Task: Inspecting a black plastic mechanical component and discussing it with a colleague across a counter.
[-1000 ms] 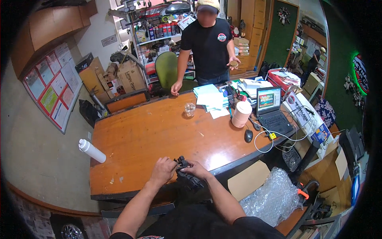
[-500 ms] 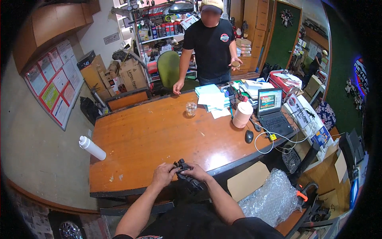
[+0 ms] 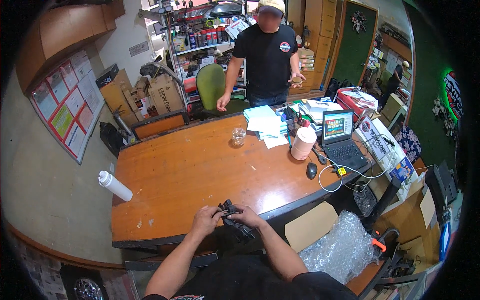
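Both hands meet over the near edge of the wooden table [image 3: 170,170]. Between them is a black, knobbly piece of gear [image 3: 235,226] with a dark lower part hanging down; its exact kind is too small and dark to make out. My left hand [image 3: 205,221] pinches its left side with thumb and fingertips. Wrapped around the right side of it is my right hand [image 3: 246,217], fingers closed and partly hidden. Farther off on the tabletop stand a clear glass [image 3: 238,137] and, at the left, a white bottle [image 3: 115,186].
Across the table stands a person [image 3: 267,60] holding a small round thing. To the right lie papers [image 3: 267,125], a pink canister [image 3: 303,144], a mouse [image 3: 312,171] and a laptop [image 3: 340,145] with cables. Bubble wrap [image 3: 340,245] and cardboard [image 3: 311,227] sit near my right arm.
My hands keep hold of the black piece in nearly the same place. The person across has shifted slightly to the right, and the lit wall sign has turned from blue to green.
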Demonstrator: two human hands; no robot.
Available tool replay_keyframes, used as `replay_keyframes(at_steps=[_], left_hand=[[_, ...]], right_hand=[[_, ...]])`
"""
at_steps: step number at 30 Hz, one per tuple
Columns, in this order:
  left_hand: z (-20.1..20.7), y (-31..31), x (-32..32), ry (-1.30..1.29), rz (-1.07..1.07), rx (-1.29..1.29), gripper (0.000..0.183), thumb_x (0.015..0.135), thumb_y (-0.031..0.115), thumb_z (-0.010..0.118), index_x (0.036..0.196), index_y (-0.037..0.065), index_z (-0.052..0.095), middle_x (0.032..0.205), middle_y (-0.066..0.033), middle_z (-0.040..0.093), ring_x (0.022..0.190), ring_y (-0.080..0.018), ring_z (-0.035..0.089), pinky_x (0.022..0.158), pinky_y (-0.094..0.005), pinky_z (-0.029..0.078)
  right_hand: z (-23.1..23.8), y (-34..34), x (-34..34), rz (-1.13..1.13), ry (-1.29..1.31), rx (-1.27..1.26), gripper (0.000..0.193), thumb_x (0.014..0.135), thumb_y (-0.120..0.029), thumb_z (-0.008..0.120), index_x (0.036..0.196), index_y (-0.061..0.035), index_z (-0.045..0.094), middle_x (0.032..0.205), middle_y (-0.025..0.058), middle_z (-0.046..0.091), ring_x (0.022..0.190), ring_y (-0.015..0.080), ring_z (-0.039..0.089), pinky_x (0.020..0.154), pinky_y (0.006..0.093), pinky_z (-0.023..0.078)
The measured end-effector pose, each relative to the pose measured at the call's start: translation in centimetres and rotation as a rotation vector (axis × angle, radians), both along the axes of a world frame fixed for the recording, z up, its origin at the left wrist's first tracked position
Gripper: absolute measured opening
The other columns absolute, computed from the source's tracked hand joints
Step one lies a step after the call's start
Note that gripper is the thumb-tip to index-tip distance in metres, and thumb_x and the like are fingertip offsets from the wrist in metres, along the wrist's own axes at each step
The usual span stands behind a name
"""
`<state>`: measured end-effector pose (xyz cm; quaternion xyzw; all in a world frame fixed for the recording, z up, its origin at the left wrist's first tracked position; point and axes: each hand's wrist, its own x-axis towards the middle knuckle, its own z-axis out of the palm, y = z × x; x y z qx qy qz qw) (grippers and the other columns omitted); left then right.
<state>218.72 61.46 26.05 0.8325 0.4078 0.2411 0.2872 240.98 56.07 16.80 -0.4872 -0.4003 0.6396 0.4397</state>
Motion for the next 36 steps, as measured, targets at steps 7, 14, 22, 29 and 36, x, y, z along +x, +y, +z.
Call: replay_keyframes(at_steps=[7, 14, 22, 29, 36], left_hand=[[-1.9, 0.0, 0.7, -0.035, 0.101, -0.240, 0.022, 0.097, 0.025, 0.076, 0.099, 0.004, 0.080, 0.079, -0.0181, 0.073, 0.078, -0.0336, 0.072, 0.073, -0.0464, 0.056], [-1.9, 0.4, 1.8, -0.110, 0.198, -0.589, 0.024, 0.099, 0.024, 0.074, 0.094, 0.001, 0.078, 0.067, -0.0076, 0.067, 0.060, -0.0161, 0.062, 0.060, -0.0381, 0.051], [-0.9, 0.7, 2.2, 0.006, 0.020, -0.168, 0.020, 0.098, 0.024, 0.074, 0.099, 0.005, 0.079, 0.083, -0.0156, 0.074, 0.081, -0.0303, 0.073, 0.076, -0.0457, 0.056], [0.5, 0.4, 2.3, 0.166, -0.116, 0.154, 0.019, 0.095, 0.024, 0.075, 0.091, 0.006, 0.074, 0.086, -0.0178, 0.072, 0.090, -0.0400, 0.070, 0.092, -0.0535, 0.055], [1.4, 0.9, 4.2, 0.190, -0.187, 0.362, 0.021, 0.089, 0.020, 0.077, 0.082, 0.003, 0.068, 0.083, -0.0204, 0.070, 0.083, -0.0417, 0.069, 0.093, -0.0583, 0.055]], right_hand=[[0.7, -0.6, 0.1, -0.014, 0.010, 0.000, 0.046, 0.096, -0.018, 0.084, 0.139, -0.0061, 0.072, 0.120, 0.0031, 0.077, 0.108, 0.0131, 0.071, 0.098, 0.0319, 0.056], [1.1, -1.1, 0.5, -0.031, 0.044, -0.048, 0.050, 0.096, -0.023, 0.086, 0.140, -0.0053, 0.072, 0.121, 0.0035, 0.077, 0.107, 0.0139, 0.070, 0.098, 0.0319, 0.056], [0.5, -0.9, 1.7, -0.014, -0.077, -0.068, 0.043, 0.096, -0.020, 0.085, 0.135, -0.0047, 0.074, 0.118, 0.0030, 0.077, 0.105, 0.0132, 0.070, 0.098, 0.0317, 0.056], [0.0, -1.6, 1.4, -0.038, -0.010, -0.040, 0.039, 0.096, -0.014, 0.083, 0.133, -0.0046, 0.075, 0.115, 0.0001, 0.078, 0.101, 0.0117, 0.070, 0.095, 0.0308, 0.056], [-1.8, -1.3, 3.0, -0.189, -0.085, -0.032, 0.062, 0.092, -0.011, 0.080, 0.151, -0.0080, 0.063, 0.126, 0.0022, 0.073, 0.114, 0.0154, 0.067, 0.101, 0.0333, 0.055]])
